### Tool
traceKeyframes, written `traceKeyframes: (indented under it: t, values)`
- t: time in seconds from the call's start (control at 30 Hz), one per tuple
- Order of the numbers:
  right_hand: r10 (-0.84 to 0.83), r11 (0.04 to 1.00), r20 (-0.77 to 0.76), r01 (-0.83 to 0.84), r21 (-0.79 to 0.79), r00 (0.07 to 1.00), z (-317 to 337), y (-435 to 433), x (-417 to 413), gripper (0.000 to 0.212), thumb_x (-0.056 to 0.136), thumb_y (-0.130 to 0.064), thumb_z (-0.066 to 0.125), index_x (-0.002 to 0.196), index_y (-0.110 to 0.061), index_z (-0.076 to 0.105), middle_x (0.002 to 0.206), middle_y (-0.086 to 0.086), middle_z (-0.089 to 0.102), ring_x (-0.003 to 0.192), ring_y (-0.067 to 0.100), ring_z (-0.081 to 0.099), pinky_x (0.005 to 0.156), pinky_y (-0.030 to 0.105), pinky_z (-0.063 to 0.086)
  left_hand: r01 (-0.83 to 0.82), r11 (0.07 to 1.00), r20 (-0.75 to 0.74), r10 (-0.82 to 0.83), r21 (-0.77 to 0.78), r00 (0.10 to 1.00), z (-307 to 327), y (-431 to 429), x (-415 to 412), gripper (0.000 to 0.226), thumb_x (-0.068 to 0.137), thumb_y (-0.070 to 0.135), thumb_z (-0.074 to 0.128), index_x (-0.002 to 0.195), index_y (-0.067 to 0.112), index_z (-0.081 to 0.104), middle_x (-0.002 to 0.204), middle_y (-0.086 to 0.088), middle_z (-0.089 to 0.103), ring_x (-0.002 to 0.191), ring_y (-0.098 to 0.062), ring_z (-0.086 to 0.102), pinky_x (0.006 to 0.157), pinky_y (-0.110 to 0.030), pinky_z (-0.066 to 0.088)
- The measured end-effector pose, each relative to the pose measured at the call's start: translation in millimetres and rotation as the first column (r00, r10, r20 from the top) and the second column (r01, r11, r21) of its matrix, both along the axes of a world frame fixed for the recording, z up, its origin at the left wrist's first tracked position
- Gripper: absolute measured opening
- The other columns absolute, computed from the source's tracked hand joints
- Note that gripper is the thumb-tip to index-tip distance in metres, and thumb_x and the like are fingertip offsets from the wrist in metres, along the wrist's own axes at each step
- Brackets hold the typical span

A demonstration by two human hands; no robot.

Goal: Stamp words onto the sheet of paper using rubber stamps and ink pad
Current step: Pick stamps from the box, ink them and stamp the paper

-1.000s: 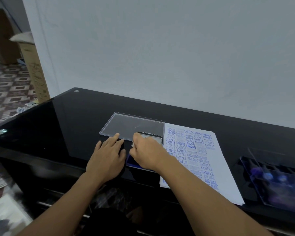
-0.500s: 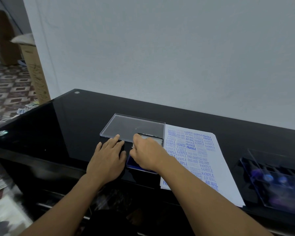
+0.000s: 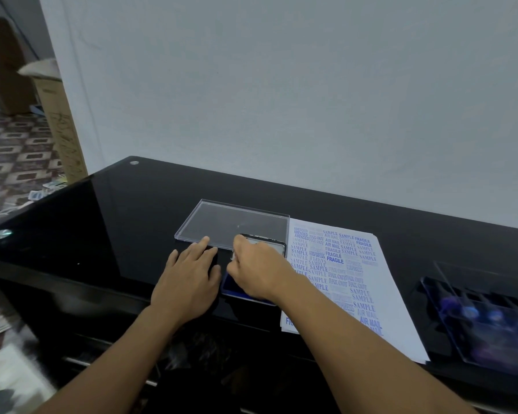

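L hand [image 3: 189, 279] lies flat on the glossy black desk [image 3: 117, 222], palm down, fingers straight & slightly spread, holding nothing. Its fingertips reach the near edge of a clear plastic lid [image 3: 222, 219] lying flat on the desk just beyond. R hand [image 3: 259, 271] is right beside it, knuckles up, fingers curled down over the ink pad [image 3: 229, 288]. Whatever it grips is hidden under the hand, so can't tell if a stamp is in there; only a small pale bit shows by the fingertips. Ink pad sits on the desk btw the L hand and the sheet of paper [image 3: 380, 294]. Its blue surface shows at the near-left corner below the R hand, and its black-rimmed cover [image 3: 277, 245] is open on the far side, next to the clear lid's near edge. Sheet of paper lies just right of the pad, near edge at the desk's front edge, covered w/ blue stamped words: SAMPLE, FRAGILE, AIR MAIL, FAX OUT, AMENDED, EXPRESS, some bold, some faint. Further right, apart from the sheet, a dark compartment tray [image 3: 437, 297] under a clear cover holds blue & purple round-topped items, too blurred to name. Pale wall [image 3: 281, 100] behind the desk; patterned floor [image 3: 18, 156] & a cardboard box [image 3: 57, 121] off to the left.
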State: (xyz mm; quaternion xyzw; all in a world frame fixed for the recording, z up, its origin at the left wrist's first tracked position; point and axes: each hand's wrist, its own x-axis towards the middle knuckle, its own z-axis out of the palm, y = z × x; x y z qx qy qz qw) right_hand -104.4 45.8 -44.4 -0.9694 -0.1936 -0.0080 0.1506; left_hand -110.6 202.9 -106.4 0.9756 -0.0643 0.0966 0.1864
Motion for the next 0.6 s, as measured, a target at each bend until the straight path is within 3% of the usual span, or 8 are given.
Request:
traceKeyframes:
  t: [0.6]
  values:
    - [0.009, 1.0, 0.048, -0.009, -0.003, 0.999, -3.3, -1.2, -0.2, 0.013, 0.098, -0.026, 0.043, 0.093, -0.015, 0.037, 0.069, 0.001, 0.041, 0.07, 0.03, 0.048, 0.058, 0.035, 0.034, -0.002, 1.0, -0.005, 0.002, -0.007, 1.0, 0.9, -0.3, 0.1, 0.048, 0.104, 0.037, 0.034, 0.149, 0.021, 0.038, 0.164, 0.004, 0.017, 0.149, -0.012, 0.018, 0.122, -0.044, 0.011]
